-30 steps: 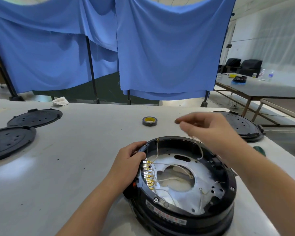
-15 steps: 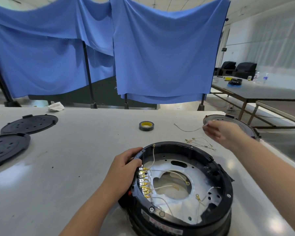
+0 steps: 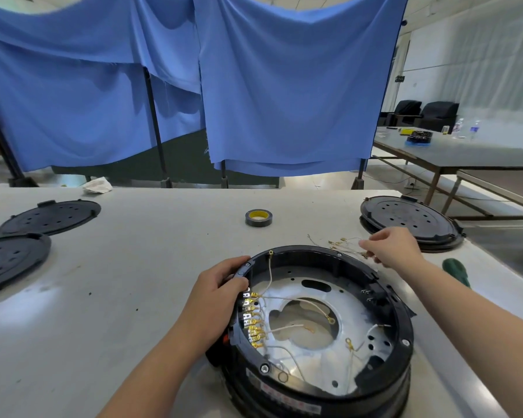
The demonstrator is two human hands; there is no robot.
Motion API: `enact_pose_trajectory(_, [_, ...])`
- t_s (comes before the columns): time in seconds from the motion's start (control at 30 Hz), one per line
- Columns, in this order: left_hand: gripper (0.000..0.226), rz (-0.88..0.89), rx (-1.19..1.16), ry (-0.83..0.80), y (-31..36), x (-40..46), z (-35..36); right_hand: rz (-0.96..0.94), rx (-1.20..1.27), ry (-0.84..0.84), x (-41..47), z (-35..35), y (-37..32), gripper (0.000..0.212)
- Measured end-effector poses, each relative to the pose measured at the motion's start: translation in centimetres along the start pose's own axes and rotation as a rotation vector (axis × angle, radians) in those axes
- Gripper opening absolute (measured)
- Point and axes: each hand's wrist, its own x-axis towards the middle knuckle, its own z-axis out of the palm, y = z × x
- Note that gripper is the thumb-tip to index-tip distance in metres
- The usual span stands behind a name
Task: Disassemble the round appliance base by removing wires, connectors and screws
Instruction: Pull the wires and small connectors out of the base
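So the round appliance base (image 3: 320, 324) sits on the counter (image 3: 151, 267) in the lower middle of the frame, open side up, with a row of gold connectors (image 3: 254, 319) along its left inner wall and thin pale wires (image 3: 287, 300) trailing across the silver plate inside. The left hand (image 3: 221, 294) is curled over the left rim, fingers wrapped on the black edge, same grip as half a second ago.

What's changed: the right hand (image 3: 393, 250) was stretched further out toward the right half a second ago, holding one loose wire up above the counter. Now it has pulled back and sits lower, just past the far right rim of the base, fingers loosely spread and pointing down at the little pile of pulled wires (image 3: 341, 244). Fingertips look right at the pile, but I can't tell if it's actually pinching anything. The single wire isn't in the air anymore.

Other stuff: a roll of tape (image 3: 258, 218) in the middle, well beyond the base. Two black round covers (image 3: 27, 233) at the left edge, another black disc (image 3: 411, 220) at upper right just behind the right hand. A green handle (image 3: 456, 271) pokes out past the right forearm.
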Motion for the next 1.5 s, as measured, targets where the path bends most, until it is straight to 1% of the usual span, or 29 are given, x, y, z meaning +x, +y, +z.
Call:
enact_pose_trajectory(0.1, [0.038,-0.002,-0.004,0.009,0.0,0.0,0.0,-0.192,-0.037,0.047,-1.5,-1.1,-2.6,0.030])
enact_pose_trajectory(0.13, [0.038,-0.002,-0.003,0.011,0.0,0.0,0.0,-0.265,-0.005,0.044,-2.5,-1.4,-3.8,0.027])
enact_pose_trajectory(0.2, [0.038,-0.002,0.000,0.010,0.0,0.0,0.0,-0.425,0.085,-0.020,-5.6,-1.8,-6.2,0.017])
enact_pose_trajectory(0.27, [0.040,0.001,0.005,0.004,0.1,0.0,0.0,-0.590,0.118,-0.146,-9.6,-1.6,-8.1,0.010])
enact_pose_trajectory(0.3, [0.041,0.009,0.007,0.006,0.2,-0.1,0.0,-0.669,0.107,-0.236,-11.7,-1.4,-8.8,0.010])
enact_pose_trajectory(0.37, [0.045,0.029,0.005,0.014,0.3,-0.1,0.1,-0.793,0.046,-0.463,-15.3,-0.9,-9.7,0.008])
enact_pose_trajectory(0.43, [0.045,0.041,0.011,0.013,0.5,-0.2,0.1,-0.874,-0.062,-0.631,-17.7,-0.3,-9.9,0.008])
enact_pose_trajectory(0.5, [0.046,0.047,0.018,0.011,0.6,-0.3,0.1,-0.886,-0.139,-0.694,-18.6,0.2,-9.6,0.008])
enact_pose_trajectory(0.57, [0.046,0.044,0.015,0.016,0.7,-0.4,0.1,-0.865,-0.145,-0.693,-19.0,0.5,-9.2,0.008])
enact_pose_trajectory(0.73, [0.046,0.050,0.022,0.016,0.8,-0.4,0.2,-0.833,-0.125,-0.624,-19.0,1.1,-8.6,0.012])
enact_pose_trajectory(0.83, [0.048,0.042,0.041,0.021,0.7,-0.4,0.2,-0.837,-0.135,-0.563,-19.1,1.4,-8.0,0.006])
enact_pose_trajectory(0.9, [0.042,0.040,0.077,0.023,0.7,-0.3,0.2,-0.894,-0.168,-0.511,-19.4,1.5,-7.6,0.005])
enact_pose_trajectory(1.0, [0.033,0.038,0.157,0.071,0.7,-0.3,0.1,-0.925,-0.167,-0.510,-19.7,1.5,-7.5,0.007])
enact_pose_trajectory(1.07, [0.035,0.018,0.171,0.109,0.9,-0.4,0.2,-0.898,-0.166,-0.521,-19.7,1.6,-7.6,0.007])
enact_pose_trajectory(1.17, [0.046,-0.023,0.118,0.132,1.5,-0.6,0.6,-0.876,-0.155,-0.536,-19.6,1.7,-7.8,0.006])
enact_pose_trajectory(1.23, [0.055,-0.014,0.099,0.106,1.8,-1.0,1.1,-0.882,-0.170,-0.545,-19.5,1.8,-7.9,0.006])
enact_pose_trajectory(1.37, [0.068,0.032,0.160,0.083,1.7,-1.8,2.0,-0.866,-0.206,-0.538,-19.4,1.8,-8.0,0.005])
enact_pose_trajectory(1.4, [0.069,0.032,0.157,0.085,1.7,-1.8,2.0,-0.864,-0.215,-0.521,-19.5,1.9,-8.0,0.007])
enact_pose_trajectory(1.5, [0.069,0.036,0.158,0.083,1.6,-1.9,1.8,-0.857,-0.221,-0.496,-19.7,1.8,-7.9,0.023])
